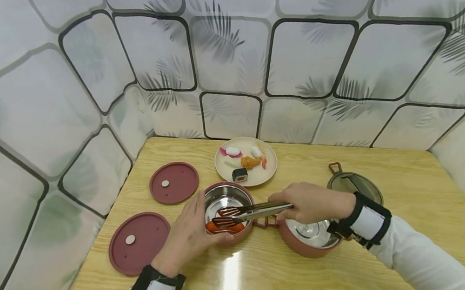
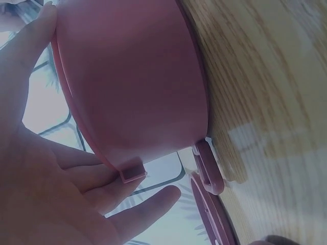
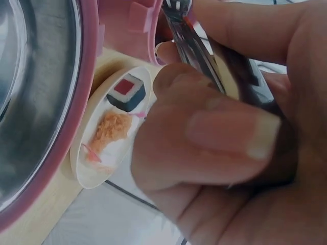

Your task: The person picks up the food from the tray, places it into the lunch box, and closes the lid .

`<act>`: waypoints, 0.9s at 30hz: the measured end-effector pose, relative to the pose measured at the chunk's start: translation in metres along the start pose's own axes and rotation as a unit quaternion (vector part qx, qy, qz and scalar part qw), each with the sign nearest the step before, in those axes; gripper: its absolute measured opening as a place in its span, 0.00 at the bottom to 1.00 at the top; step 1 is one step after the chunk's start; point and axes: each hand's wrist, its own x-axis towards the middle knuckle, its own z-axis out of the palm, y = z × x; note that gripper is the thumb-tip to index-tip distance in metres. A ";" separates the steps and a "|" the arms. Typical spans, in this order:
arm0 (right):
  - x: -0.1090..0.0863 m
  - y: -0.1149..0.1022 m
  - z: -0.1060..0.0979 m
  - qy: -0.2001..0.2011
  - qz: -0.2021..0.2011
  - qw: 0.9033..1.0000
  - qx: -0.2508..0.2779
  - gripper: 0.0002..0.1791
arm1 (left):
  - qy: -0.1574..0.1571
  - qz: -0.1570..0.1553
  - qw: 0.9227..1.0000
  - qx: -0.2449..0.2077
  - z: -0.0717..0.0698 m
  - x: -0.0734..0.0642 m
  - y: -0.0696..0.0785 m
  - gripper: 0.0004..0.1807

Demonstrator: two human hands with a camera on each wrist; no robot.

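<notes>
My left hand (image 1: 188, 233) grips the left side of a small dark-pink pot (image 1: 233, 239), thumb and fingers at its rim. In the left wrist view the fingers reach along the pot's wall (image 2: 133, 81). My right hand (image 1: 311, 201) holds metal tongs (image 1: 260, 211) with dark slotted ends, pointing left over the pot's steel inside. Below the tong ends lies an oblong orange-red food piece (image 1: 234, 228), partly covered by them. In the right wrist view the thumb and fingers close around the tongs' handle (image 3: 196, 56). A second pink pot (image 1: 305, 248) stands beneath the right wrist.
Behind the pots sits a cream plate (image 1: 270, 171) with a sushi roll (image 1: 239, 175), a fried chicken piece (image 1: 251, 162) and other toy-like foods. Two dark-red lids (image 1: 182, 187) lie at the left. A glass-lidded pan (image 1: 366, 183) stands at the right, and a patterned wall borders the table.
</notes>
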 end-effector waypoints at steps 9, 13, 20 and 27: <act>-0.018 0.017 -0.022 0.039 0.081 0.995 0.034 0.21 | -0.009 -0.009 1.000 -0.003 -0.002 -0.001 0.001 0.69; -0.021 0.031 -0.028 0.103 0.124 0.987 0.010 0.23 | -0.011 -0.014 1.000 -0.008 -0.002 -0.001 0.001 0.69; -0.017 0.059 -0.022 0.153 0.211 0.965 -0.026 0.28 | -0.012 -0.019 1.000 -0.011 -0.001 -0.001 0.000 0.70; -0.005 0.078 -0.014 0.152 0.257 0.954 -0.041 0.22 | -0.013 -0.019 1.000 -0.014 0.000 -0.001 -0.001 0.70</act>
